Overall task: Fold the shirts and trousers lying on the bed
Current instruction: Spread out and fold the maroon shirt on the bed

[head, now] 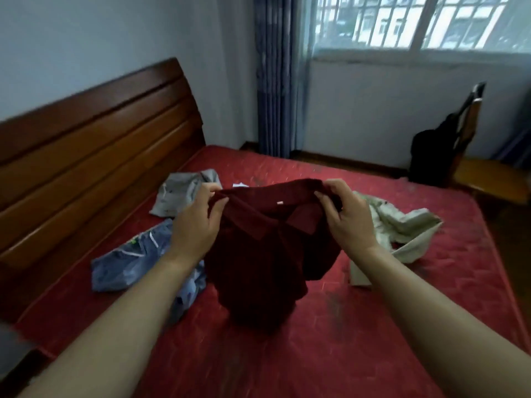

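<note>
Only the person's two arms showed, each running from the hand back toward the elbow, where the edge of the view cut it off. The left forearm and the right forearm were bare along all of that length, smooth and slender, narrowing at the wrist. The left hand and the right hand were bare as well, their backs turned to the camera with the knuckles faintly marked. The fingers were too softly blurred for the nails to be made out.
</note>
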`<state>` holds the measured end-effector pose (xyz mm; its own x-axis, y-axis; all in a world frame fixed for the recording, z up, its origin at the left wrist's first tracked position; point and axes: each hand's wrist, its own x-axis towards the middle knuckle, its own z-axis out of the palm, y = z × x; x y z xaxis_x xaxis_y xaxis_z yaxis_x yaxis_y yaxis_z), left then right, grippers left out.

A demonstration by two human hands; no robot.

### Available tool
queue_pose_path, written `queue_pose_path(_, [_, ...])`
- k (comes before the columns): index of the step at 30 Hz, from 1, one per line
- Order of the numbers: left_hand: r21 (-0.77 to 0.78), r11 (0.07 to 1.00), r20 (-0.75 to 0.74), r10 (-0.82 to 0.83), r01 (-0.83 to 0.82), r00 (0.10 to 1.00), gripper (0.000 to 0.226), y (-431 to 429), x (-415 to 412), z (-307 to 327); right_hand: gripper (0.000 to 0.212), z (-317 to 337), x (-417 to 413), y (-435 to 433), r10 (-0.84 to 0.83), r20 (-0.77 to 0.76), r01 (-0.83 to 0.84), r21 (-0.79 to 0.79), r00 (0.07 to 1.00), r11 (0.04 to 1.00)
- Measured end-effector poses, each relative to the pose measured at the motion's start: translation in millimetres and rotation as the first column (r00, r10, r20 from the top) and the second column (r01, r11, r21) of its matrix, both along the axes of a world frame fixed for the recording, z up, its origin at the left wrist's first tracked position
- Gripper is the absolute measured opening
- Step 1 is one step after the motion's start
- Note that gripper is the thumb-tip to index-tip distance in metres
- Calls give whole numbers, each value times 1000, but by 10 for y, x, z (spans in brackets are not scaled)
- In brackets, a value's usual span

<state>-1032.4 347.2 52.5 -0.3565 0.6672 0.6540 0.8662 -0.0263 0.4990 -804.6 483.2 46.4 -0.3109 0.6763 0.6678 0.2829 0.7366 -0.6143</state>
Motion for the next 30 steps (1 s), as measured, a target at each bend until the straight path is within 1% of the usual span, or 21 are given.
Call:
queue_pose_path(3, [26,999,-142,-27,31,989,22,12,43,542,14,481,205,-115,-54,-34,58,127,998,990])
queue_pose_path(5, [-7,997,-179,-80,80,981,23,6,68,705,18,544,360,-221,-87,43,79,165,995,983])
queue_pose_path(7, [-103,986,-238,-152,131,959,22,-35,106,685,18,458,496,-342,-110,180,87,130,978,988])
queue_pose_path(8, [-147,979,-284,-176,138,942,22,-59,133,628,17,417,549,-389,-115,223,96,92,968,991])
queue_pose_path(9, [-175,973,-294,-197,150,935,21,-79,160,571,16,404,586,-428,-122,237,111,58,964,992])
queue_pose_path(11, [-175,968,-177,-212,181,961,19,-90,221,541,13,464,610,-475,-173,197,168,43,965,985])
queue_pose_path(13, [-105,982,-53,-164,158,985,15,-62,302,586,10,596,575,-538,-272,91,269,46,958,962])
queue_pose_path(15, [-39,988,82,-143,147,986,10,-27,437,665,12,728,478,-670,-345,-1,345,-1,939,939])
queue_pose_path(16, [-11,986,159,-161,165,974,7,-9,528,703,13,774,404,-756,-344,-26,343,-28,939,939])
queue_pose_path(18, [16,976,290,-214,219,933,6,23,721,755,11,841,229,-926,-268,-50,264,-69,962,962])
queue_pose_path(20, [0,948,418,-290,319,861,12,61,889,791,12,883,86,-1048,-165,-36,161,-105,986,981])
queue_pose_path(21, [2,915,507,-349,404,788,16,73,953,803,15,889,52,-1088,-123,-14,121,-121,992,985])
queue_pose_path(23, [44,819,666,-451,572,595,18,85,1043,802,22,851,75,-1119,-62,9,62,-160,998,985])
queue_pose_path(24, [54,793,687,-471,606,554,16,96,1062,789,24,827,126,-1132,-58,-25,53,-190,998,980])
queue_pose_path(25, [51,788,672,-482,614,562,12,114,1066,779,25,813,188,-1147,-84,-88,63,-224,993,973])
queue_pose_path(26, [46,784,641,-498,619,583,10,134,1071,782,26,800,263,-1141,-146,-148,110,-226,978,968])
queue_pose_path(27, [42,767,598,-533,641,599,10,159,1079,809,28,813,342,-1116,-215,-168,182,-191,962,965])
queue_pose_path(28, [41,732,545,-587,681,599,12,183,1096,861,33,853,413,-1076,-263,-139,243,-148,955,959])
queue_pose_path(29, [40,685,486,-649,727,585,13,209,1121,933,41,923,470,-1032,-266,-85,255,-123,960,959])
queue_pose_path(30, [39,637,428,-707,770,564,13,231,1143,1021,48,1012,516,-980,-225,-22,220,-127,974,967])
